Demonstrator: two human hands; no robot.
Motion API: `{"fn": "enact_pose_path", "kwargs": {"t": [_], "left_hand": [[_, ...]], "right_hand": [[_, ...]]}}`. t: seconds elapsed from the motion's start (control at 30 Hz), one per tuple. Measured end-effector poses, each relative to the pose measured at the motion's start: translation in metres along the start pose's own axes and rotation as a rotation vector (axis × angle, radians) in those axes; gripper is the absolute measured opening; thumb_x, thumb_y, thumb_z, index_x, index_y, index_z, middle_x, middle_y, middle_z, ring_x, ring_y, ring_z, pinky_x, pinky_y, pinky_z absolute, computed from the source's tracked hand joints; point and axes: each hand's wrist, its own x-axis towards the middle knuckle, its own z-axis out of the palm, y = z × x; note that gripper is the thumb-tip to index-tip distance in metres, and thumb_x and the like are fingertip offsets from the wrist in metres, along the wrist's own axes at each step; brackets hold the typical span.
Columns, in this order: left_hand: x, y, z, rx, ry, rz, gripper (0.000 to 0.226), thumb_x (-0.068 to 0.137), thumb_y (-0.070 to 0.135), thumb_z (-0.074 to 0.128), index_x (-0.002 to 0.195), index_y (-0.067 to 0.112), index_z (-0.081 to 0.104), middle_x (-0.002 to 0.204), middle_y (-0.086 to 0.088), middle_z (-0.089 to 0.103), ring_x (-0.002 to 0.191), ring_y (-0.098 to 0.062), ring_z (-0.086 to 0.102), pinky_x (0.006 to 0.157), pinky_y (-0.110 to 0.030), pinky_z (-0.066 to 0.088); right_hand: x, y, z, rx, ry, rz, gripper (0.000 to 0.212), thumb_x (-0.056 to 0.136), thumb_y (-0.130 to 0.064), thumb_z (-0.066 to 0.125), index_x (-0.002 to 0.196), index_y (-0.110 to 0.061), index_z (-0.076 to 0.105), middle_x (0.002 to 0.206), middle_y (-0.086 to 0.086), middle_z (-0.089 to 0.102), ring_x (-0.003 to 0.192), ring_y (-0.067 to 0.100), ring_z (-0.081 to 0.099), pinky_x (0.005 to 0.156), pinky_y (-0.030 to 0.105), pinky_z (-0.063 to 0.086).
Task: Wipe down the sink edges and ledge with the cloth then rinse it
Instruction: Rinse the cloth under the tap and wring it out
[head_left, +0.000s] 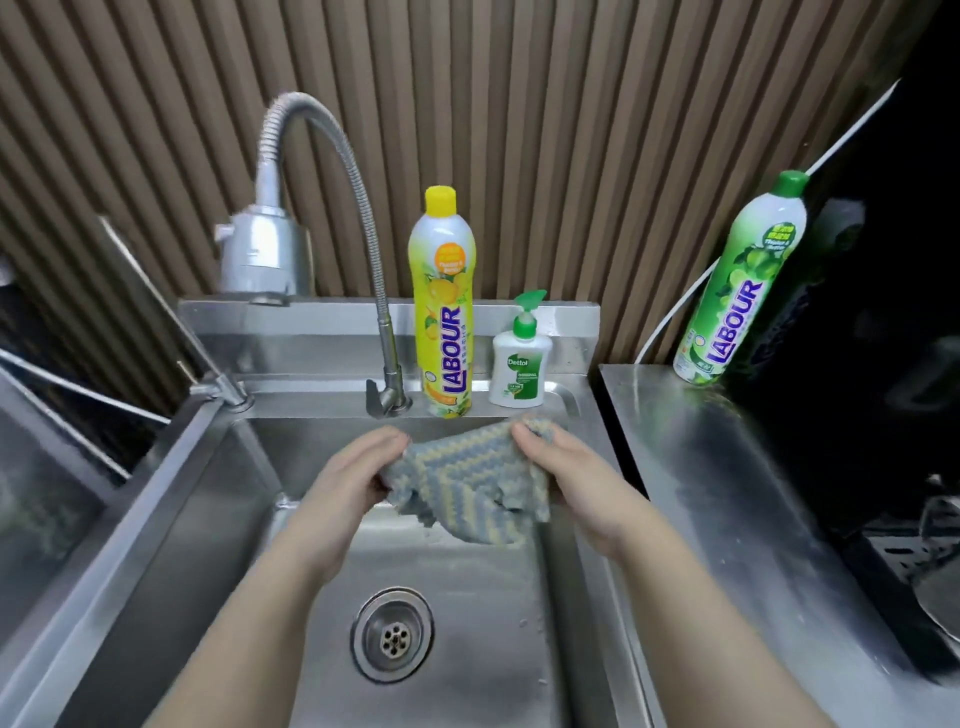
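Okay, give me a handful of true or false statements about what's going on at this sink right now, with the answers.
1. The left hand and right hand both hold the cloth over the sink. True.
2. The yellow bottle stands upright on the ledge, just right of the tap. True.
3. The pump bottle lies on its side. False: it stands upright beside the yellow bottle.
4. The green bottle stands inside the sink. False: it stands on the counter to the right.
5. The cloth covers the drain. False: the drain is in plain view, nearer the camera than the cloth.
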Motion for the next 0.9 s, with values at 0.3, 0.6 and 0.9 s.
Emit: {"fn": "enact_pose_path", "kwargs": {"t": [0.3, 0.6, 0.9], "left_hand": [[-0.021, 0.022, -0.068, 0.103, -0.159, 0.036, 0.028, 0.07, 0.049, 0.064, 0.077, 0.022, 0.069, 0.073, 0.0, 0.066, 0.065, -0.011, 0.057, 0.06, -0.02, 0.046], [-0.012, 0.035, -0.11, 0.212, -0.274, 0.027, 0.032, 0.064, 0.032, 0.08, 0.084, 0.011, 0.067, 0.084, -0.006, 0.069, 0.079, -0.018, 0.06, 0.074, -0.03, 0.046], [-0.024, 0.01, -0.096, -0.155, -0.283, -0.359, 0.055, 0.072, 0.043, 0.071, 0.118, 0.015, 0.06, 0.116, -0.01, 0.068, 0.104, -0.024, 0.065, 0.096, -0.052, 0.046]], "right_hand": [[0.015, -0.011, 0.079, -0.098, -0.003, -0.079, 0.015, 0.097, -0.025, 0.046, 0.095, -0.018, 0.059, 0.07, -0.012, 0.068, 0.064, -0.001, 0.063, 0.06, 0.011, 0.048], [0.012, -0.017, 0.107, -0.312, 0.138, -0.13, 0.026, 0.097, -0.041, 0.043, 0.093, -0.021, 0.06, 0.047, -0.01, 0.058, 0.052, 0.008, 0.054, 0.06, 0.024, 0.041], [0.001, 0.033, 0.103, -0.05, 0.055, 0.263, 0.056, 0.075, -0.05, 0.068, 0.113, -0.01, 0.064, 0.114, 0.01, 0.068, 0.103, 0.024, 0.065, 0.097, 0.047, 0.048]]}}
